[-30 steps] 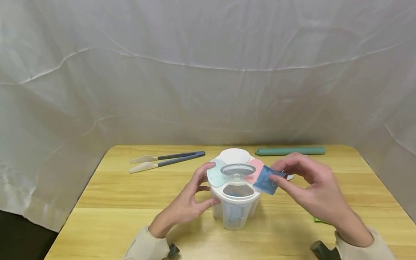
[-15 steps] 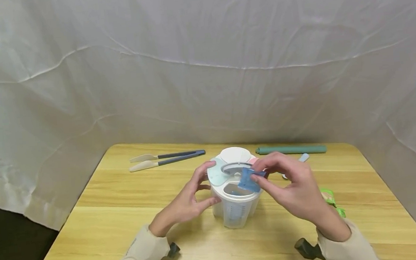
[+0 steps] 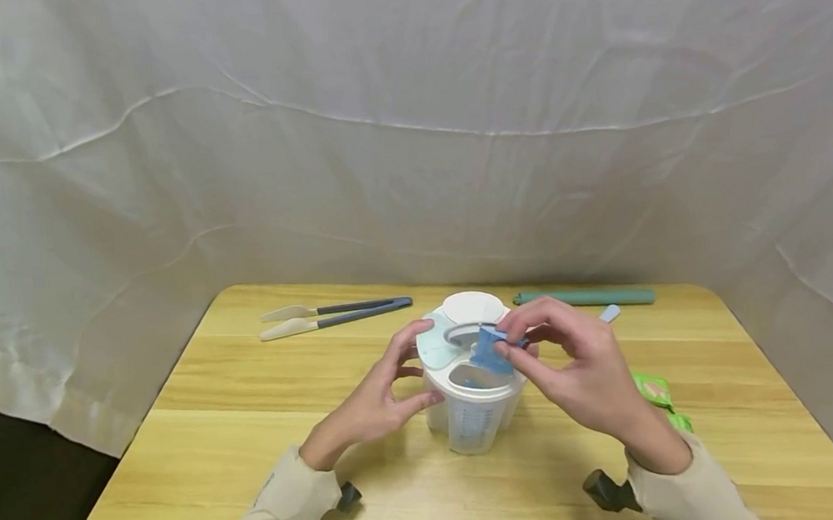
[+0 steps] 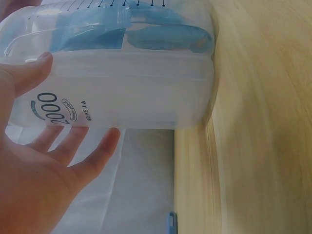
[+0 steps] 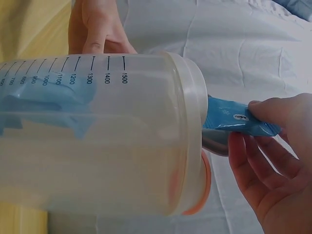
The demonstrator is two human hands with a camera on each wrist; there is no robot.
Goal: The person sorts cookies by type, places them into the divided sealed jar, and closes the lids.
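Head view: right grip (image 3: pixel 574 370) pinches the blue packet (image 3: pixel 488 357), best fed loose-end first into the opening (image 3: pixel 464 378) while left grip (image 3: pixel 372 405) clasps the container (image 3: pixel 475 428) steady.

Wrinkled pale-grey fabric sheeting (image 3: pixel 405 144) hangs behind and on both sides of a yellowish, round-cornered wood-grain table (image 3: pixel 200 440), a black area (image 3: pixel 14 500) at left.

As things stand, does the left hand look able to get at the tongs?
Probably yes: the tongs lie uncovered on the table, and nothing stands between them and the left hand. It would likely have to let go of the container first.
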